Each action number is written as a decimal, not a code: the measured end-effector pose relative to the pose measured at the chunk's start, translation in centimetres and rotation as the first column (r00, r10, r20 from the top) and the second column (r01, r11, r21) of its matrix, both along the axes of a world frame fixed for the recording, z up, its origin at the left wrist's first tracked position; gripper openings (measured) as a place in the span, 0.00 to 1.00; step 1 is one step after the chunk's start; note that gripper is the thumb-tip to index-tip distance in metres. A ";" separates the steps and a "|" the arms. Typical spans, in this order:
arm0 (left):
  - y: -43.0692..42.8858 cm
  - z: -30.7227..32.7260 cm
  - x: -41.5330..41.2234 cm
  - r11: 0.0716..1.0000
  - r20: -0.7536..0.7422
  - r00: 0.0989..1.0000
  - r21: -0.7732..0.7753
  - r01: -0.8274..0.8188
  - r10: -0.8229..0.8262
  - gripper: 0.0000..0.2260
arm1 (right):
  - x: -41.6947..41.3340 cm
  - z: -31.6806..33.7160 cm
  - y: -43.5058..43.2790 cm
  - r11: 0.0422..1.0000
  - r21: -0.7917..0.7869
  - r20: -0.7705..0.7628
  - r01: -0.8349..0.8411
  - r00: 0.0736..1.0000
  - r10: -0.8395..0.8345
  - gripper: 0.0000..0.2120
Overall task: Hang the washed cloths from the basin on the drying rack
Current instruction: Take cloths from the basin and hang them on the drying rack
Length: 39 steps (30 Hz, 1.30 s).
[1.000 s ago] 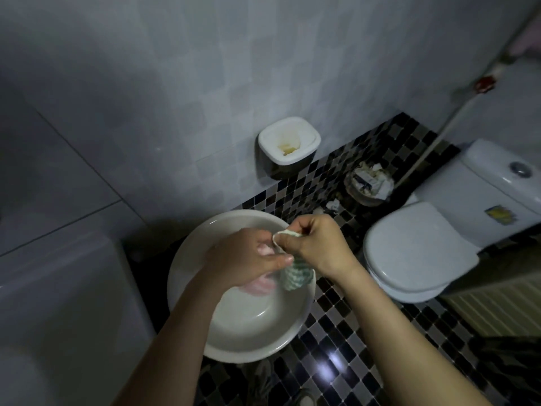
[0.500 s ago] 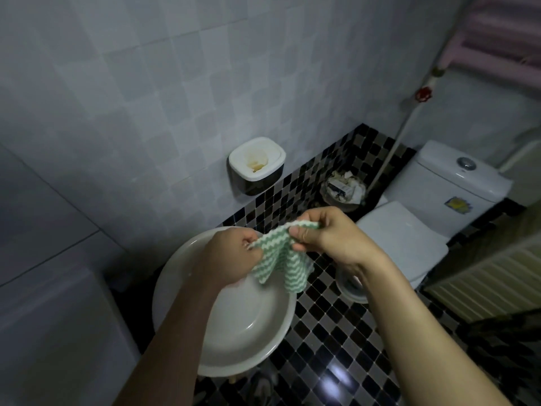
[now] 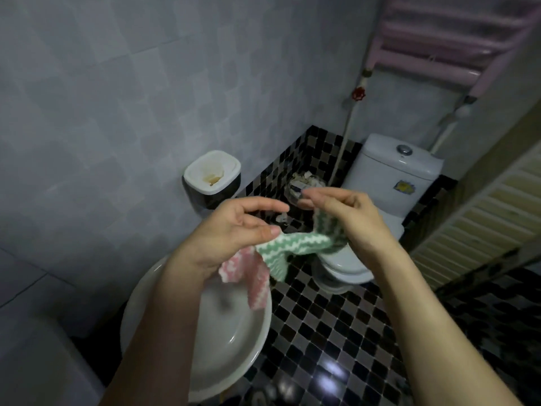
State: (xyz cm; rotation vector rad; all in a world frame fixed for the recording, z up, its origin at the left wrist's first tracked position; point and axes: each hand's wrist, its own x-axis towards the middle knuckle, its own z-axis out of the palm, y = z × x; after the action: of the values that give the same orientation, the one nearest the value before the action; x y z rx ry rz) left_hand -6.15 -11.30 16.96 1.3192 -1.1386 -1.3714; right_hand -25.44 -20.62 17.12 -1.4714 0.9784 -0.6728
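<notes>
A green-and-white zigzag cloth (image 3: 295,247) stretches between both hands above the white basin (image 3: 234,341). My left hand (image 3: 234,227) pinches its left end and also holds a pink-and-white cloth (image 3: 251,276) that hangs down over the basin. My right hand (image 3: 345,218) grips the green cloth's right end, with the forefinger and thumb spread. The basin looks empty of cloths. A pink drying rack (image 3: 456,39) with several bars is mounted high on the wall at the upper right.
A white toilet (image 3: 392,177) stands behind my right hand. A wall-mounted white box (image 3: 212,177) is at centre, a waste bin (image 3: 304,183) with paper beside it. A slatted panel (image 3: 483,218) runs along the right. The floor has black mosaic tiles (image 3: 330,332).
Both hands have risen from the basin and moved apart, spreading the green cloth. The pink cloth has come out of the basin and hangs from my left hand. The view tilted up, showing the rack.
</notes>
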 end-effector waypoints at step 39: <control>-18.5 4.2 -52.1 0.777 0.454 0.751 -0.179 0.604 -0.479 0.04 | -50.6 0.5 0.6 0.753 -0.149 -0.060 0.641 0.754 -0.654 0.05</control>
State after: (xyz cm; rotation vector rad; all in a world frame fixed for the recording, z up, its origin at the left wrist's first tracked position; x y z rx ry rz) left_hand -58.30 -29.76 21.15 1.0739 -2.0637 -1.2680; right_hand -76.02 -20.03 17.64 -1.2589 1.5915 -1.1794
